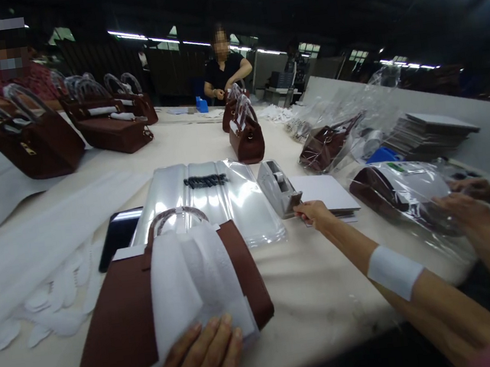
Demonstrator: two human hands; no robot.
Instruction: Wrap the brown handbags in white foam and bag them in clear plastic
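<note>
A brown handbag (114, 318) lies at the front left, its handle (177, 212) wrapped in clear film. White soft wrapping (185, 274) is folded over the bag. My left hand (199, 362) presses flat on the wrapping's lower end, fingers stretched out. At the grey tape dispenser (275, 189), my right hand (313, 214) has thumb and fingers pinched together beside the cutting edge; what they hold is too small to see. A white patch is on my right forearm.
Clear plastic bags (248, 207) lie behind the handbag, by a dark phone (119, 234). White boards (327, 194) lie right of the dispenser. A co-worker's hands (467, 210) handle a plastic-covered bag (380, 191). More brown bags (246, 141) and another person (224, 64) are farther back.
</note>
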